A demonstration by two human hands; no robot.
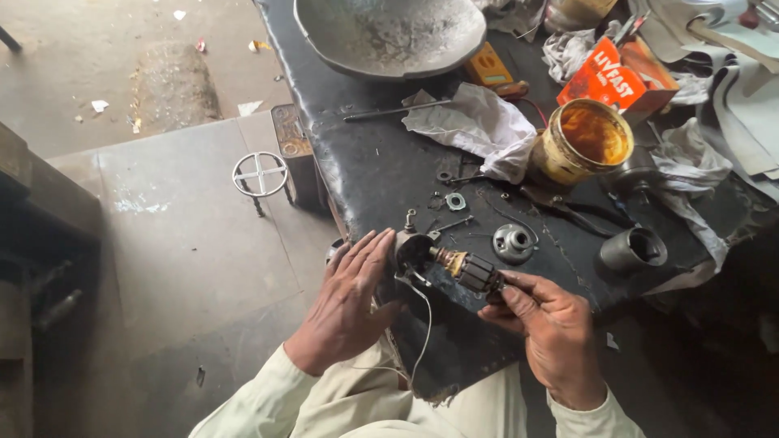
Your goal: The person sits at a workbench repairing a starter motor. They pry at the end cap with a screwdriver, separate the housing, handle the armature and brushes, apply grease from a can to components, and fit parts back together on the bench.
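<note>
Copper-and-dark motor armature (466, 269) sits out of its housing, held in the air just over the near edge of the black surface (365, 162). Right hand (552, 328) has its grip closed on the shaft end, fingers pinched round it. Left hand (349, 304) is flat and open, fingers spread against the round end cap (415, 251) at the other end, not clasping it; a thin wire (426, 324) hangs down from there.

Progress, judging by the layout: strip-down looks well along. Loose parts lie apart on the surface: a bearing flange (514, 241), a nut/washer (455, 201), a small screw (411, 219), a dark cylindrical sleeve (634, 247), pliers (568, 207). Armature and end cap seem joined yet, so that bit appears undone. Can't tell whether the parts are coming off or going back on.

Further out: open tin of amber grease (586, 138), crumpled cloth (479, 126), orange box (621, 77), big metal bowl (389, 32).
</note>
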